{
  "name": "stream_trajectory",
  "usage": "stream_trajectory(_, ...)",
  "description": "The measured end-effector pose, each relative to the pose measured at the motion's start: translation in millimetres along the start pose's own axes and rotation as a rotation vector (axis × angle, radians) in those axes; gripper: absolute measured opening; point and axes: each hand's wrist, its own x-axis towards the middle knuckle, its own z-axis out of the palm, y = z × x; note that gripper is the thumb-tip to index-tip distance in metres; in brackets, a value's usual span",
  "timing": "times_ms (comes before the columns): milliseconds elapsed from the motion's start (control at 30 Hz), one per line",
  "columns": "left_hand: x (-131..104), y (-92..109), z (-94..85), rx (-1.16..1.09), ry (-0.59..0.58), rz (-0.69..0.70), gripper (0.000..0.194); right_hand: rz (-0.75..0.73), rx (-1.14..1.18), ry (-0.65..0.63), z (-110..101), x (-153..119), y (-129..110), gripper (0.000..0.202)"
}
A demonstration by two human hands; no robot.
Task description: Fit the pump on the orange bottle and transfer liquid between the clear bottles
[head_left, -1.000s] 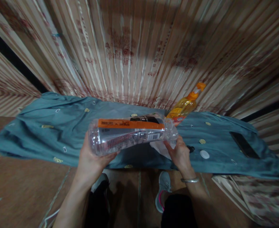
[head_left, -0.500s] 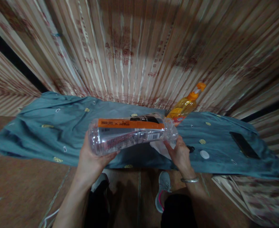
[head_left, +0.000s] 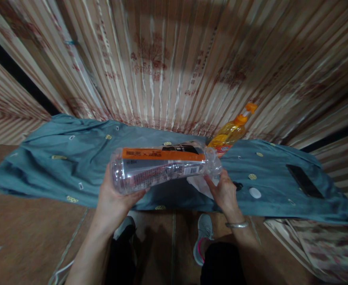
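Above a teal cloth (head_left: 40, 160) dotted with small yellow motifs, a person holds a clear plastic bottle (head_left: 162, 174) on its side, base to the left and neck to the right. The left hand (head_left: 113, 200) is curled around the base end, thumb along the near side, while the right hand (head_left: 225, 194) grips the neck, a silver bracelet (head_left: 237, 225) at its wrist. An orange strip (head_left: 174, 155) and a barcode (head_left: 191, 170) mark the bottle's label. Just beneath the right hand shows a white sheet (head_left: 200, 186); whether the fingers touch it cannot be told. Behind the neck, an orange-topped pump bottle (head_left: 227, 132) of yellow liquid stands on the cloth. To the right of the hand lie a small dark object (head_left: 238, 185), a white disc (head_left: 255, 193) and, farther off, a black phone (head_left: 305, 181). Striped, red-printed drapery (head_left: 168, 79) hangs behind; below, light-coloured shoes (head_left: 205, 227) rest on brown floor tiles (head_left: 28, 233).
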Motion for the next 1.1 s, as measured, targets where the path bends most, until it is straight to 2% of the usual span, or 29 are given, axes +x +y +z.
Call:
stream_trajectory(100,-0.2,1.4,1.1,-0.009,0.002,-0.003,0.070,0.009,-0.001,0.004,0.6,-0.2,0.4,0.083)
stream_trajectory(267,0.6,0.4,2.2,-0.022,0.011,-0.002,0.089,0.016,-0.008,0.000,-0.2,-0.5,0.4,0.085)
stream_trajectory(333,0.8,-1.1,1.5,-0.008,0.009,0.000,0.091,0.015,-0.012,-0.007,-1.3,-0.4,-0.4,0.085)
stream_trajectory(567,0.2,-2.6,0.2,0.033,0.027,-0.006,0.084,0.006,-0.005,-0.021,-2.1,0.0,-0.9,0.079)
stream_trajectory(800,0.4,-5.0,-2.4,0.053,0.013,-0.011,0.069,0.002,-0.021,-0.007,-1.0,-0.2,-0.3,0.081)
stream_trajectory(967,0.4,1.8,0.8,-0.002,0.019,-0.003,0.069,-0.005,-0.019,0.005,-1.2,0.2,-0.5,0.086)
stream_trajectory(1100,0.3,1.9,0.0,0.038,0.006,0.006,0.065,0.008,-0.020,-0.005,-1.3,0.0,-0.8,0.085)
